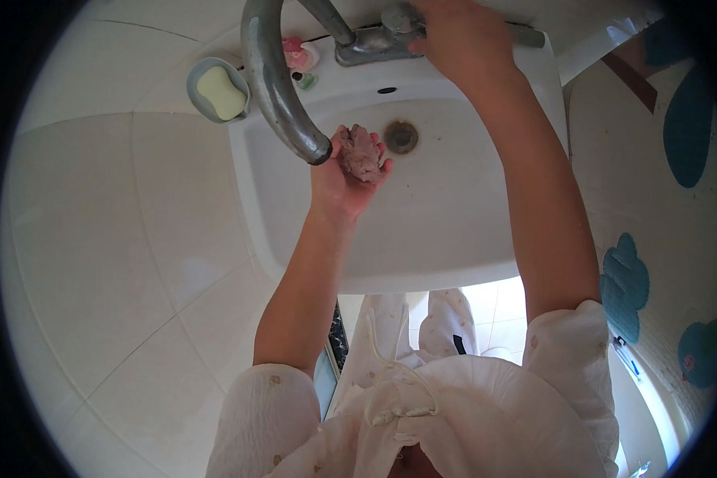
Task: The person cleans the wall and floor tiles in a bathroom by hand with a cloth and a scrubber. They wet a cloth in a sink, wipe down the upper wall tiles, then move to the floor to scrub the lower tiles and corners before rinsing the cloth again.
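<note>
A rough, pinkish-brown lump [361, 154] rests in my left hand [344, 191], palm up with the fingers curled round its side. What the lump is made of I cannot tell. This hand is over the white sink basin [438, 231], beside the mouth of the curved metal spout [275, 95]. No water shows coming from the spout. At the back of the sink my right hand [470, 40] is closed at the round tap handle [403, 17]; the picture's upper edge cuts off part of its fingers.
A grey soap dish [193, 84] with a pale yellow-green soap bar [221, 93] is at the back left corner. A small pink figure [299, 54] stands behind the spout. The drain [401, 137] lies right of the lump. Blue leaf-shaped decorations [687, 127] are on the right.
</note>
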The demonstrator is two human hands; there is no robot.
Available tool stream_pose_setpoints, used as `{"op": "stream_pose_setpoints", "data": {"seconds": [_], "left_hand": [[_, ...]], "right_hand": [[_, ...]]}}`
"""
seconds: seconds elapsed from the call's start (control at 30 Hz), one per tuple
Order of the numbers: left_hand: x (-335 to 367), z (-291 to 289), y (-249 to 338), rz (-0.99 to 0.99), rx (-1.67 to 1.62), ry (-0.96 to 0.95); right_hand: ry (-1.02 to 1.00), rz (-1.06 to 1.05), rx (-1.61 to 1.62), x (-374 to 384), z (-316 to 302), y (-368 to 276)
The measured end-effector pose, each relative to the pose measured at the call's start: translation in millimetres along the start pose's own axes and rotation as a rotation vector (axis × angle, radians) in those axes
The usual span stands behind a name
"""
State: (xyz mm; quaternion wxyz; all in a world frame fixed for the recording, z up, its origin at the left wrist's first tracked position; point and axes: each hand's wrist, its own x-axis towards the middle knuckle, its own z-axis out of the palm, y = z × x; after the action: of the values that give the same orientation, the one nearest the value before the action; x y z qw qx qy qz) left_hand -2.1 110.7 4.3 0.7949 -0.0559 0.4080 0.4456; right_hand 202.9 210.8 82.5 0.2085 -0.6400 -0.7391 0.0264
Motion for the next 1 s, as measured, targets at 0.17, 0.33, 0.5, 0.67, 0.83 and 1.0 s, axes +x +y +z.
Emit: {"op": "stream_pose_setpoints", "data": {"seconds": [0.17,0.33,0.5,0.67,0.83,1.0], "left_hand": [[-1.9,7.5,4.7,-0.012,0.047,-0.038],[-5.4,15.0,3.4,0.012,-0.007,-0.039],[-4.5,12.0,5.8,-0.052,-0.067,-0.077],[-19.0,18.5,2.6,-0.023,0.019,0.062],[-13.1,22.8,-0.3,-0.014,0.089,0.064],[-12.6,21.1,-0.2,-0.031,0.032,-0.075]], "right_hand": [[-0.194,-0.028,-0.054,16.4,-0.9,-6.7],[-0.138,-0.148,-0.025,20.7,0.4,-4.2],[-0.029,-0.046,0.149,3.9,0.7,-8.5],[0.194,0.630,0.570,-83.4,34.3,-6.6],[-0.162,0.202,0.132,-122.6,132.7,-17.4],[-0.219,-0.012,0.057,-117.6,157.3,-18.4]]}}
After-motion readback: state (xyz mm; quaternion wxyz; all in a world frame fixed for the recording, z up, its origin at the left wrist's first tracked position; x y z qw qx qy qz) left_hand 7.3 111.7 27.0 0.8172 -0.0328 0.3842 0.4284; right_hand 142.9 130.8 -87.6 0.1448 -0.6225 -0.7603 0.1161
